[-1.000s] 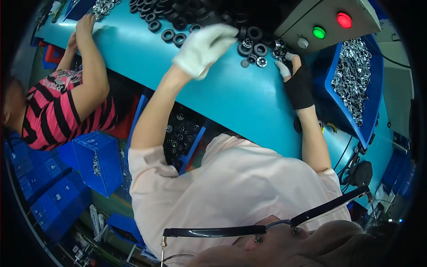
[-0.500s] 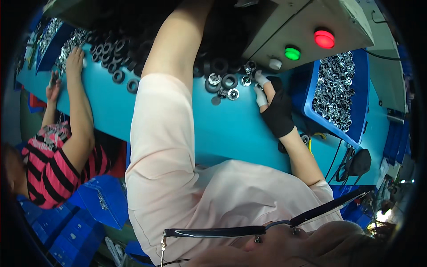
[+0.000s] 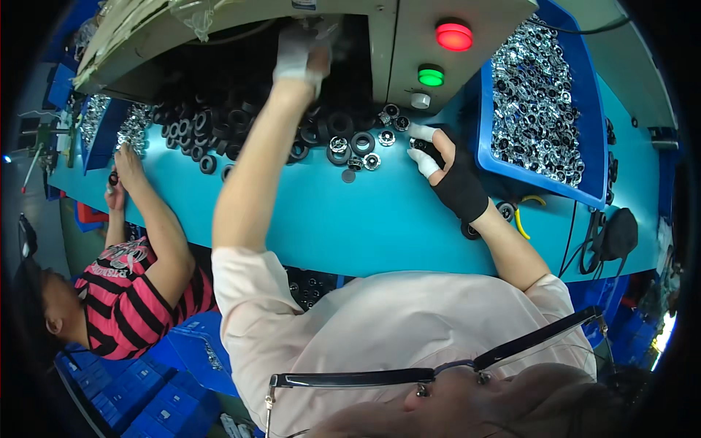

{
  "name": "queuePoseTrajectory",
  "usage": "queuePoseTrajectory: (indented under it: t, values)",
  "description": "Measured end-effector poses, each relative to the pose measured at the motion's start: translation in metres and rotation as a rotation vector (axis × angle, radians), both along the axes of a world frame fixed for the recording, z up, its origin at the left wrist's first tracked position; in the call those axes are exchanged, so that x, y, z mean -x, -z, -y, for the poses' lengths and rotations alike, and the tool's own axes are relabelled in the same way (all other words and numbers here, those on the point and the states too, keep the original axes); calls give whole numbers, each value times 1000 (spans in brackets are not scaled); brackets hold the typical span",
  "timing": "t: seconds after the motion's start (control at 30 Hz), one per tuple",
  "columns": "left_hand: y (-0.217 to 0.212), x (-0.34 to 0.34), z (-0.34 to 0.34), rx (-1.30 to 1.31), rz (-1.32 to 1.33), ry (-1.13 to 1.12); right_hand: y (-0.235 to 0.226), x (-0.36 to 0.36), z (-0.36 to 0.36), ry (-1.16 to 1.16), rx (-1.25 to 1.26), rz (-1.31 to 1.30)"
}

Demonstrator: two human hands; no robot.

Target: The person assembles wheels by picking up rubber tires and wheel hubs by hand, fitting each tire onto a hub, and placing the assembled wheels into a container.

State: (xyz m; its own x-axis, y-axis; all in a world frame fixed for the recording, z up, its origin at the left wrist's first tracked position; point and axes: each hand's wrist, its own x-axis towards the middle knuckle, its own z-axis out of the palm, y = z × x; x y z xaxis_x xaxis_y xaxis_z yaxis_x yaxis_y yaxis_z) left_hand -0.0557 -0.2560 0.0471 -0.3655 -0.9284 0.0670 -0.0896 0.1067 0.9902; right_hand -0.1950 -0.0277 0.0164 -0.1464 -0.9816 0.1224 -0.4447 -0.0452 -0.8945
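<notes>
My left hand (image 3: 303,58), in a white glove, reaches up into the dark opening of a machine (image 3: 383,55). Motion blurs its fingers, so what they hold cannot be told. On the blue-green table my right hand (image 3: 456,171) wears a black fingerless glove and white finger covers. Its thumb and index finger curl round something small and dark that I cannot make out. Just left of those fingertips lie several shiny metal round parts (image 3: 386,138) and black rings (image 3: 362,142). A heap of black rings (image 3: 197,131) spreads along the machine's front.
A blue bin (image 3: 485,157) of shiny metal parts stands at right, near yellow-handled pliers (image 3: 522,223) and a black pouch-like thing (image 3: 619,233). The machine carries red (image 3: 454,35) and green (image 3: 431,75) lights. At left, a co-worker in a striped shirt (image 3: 139,292) handles parts.
My left arm has drawn back, so its gloved hand now shows at the opening. My right hand stays near the same parts. The whole view has shifted, showing more of the machine.
</notes>
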Motion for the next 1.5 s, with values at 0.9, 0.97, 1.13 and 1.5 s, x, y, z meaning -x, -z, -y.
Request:
queuePoseTrajectory:
  t: [0.9,0.97,1.13,1.5]
  values:
    - [44,-71,-225,-738,-587,104,5,-41,-50,-129,135,233]
    - [41,-69,-225,-721,-566,69,6,-40,-49,-128,123,253]
    - [35,-58,-231,-465,-309,-98,8,-39,-49,-158,76,267]
    - [54,-67,-219,-1019,-754,68,-6,-40,-49,-68,8,683]
